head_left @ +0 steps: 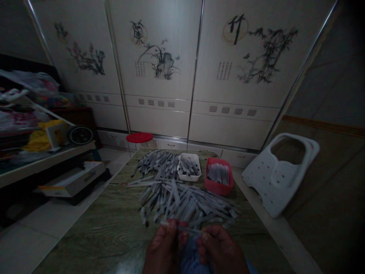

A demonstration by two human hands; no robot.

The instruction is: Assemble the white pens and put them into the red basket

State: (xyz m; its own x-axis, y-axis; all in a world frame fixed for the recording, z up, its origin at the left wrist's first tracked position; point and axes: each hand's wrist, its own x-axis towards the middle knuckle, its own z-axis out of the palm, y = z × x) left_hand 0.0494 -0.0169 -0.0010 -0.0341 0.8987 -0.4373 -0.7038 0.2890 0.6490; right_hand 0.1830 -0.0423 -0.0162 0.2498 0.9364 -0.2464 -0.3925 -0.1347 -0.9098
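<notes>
My left hand [167, 245] and my right hand [221, 247] are both closed, pinching a slim translucent pen [189, 230] that lies level between them, near the front of the table. Just beyond the fingers spreads a loose heap of similar pens [185, 203], several with dark ends. Farther back on the left lies a second heap [158, 163]. Beside it stands a white plastic tray [189, 178] with pens lying in it. A red plastic box [219, 188] on the right holds a tight bundle of them. Fine detail on the held pen is too dim to make out.
The wood-patterned table [97, 224] carries everything. A red stool [139, 137] stands behind it, a white perforated plastic chair-like piece [281, 173] at the right. On the left are a cluttered shelf [68, 150] and a shoe box [74, 179]. Sliding cabinet doors [162, 121] close off the back.
</notes>
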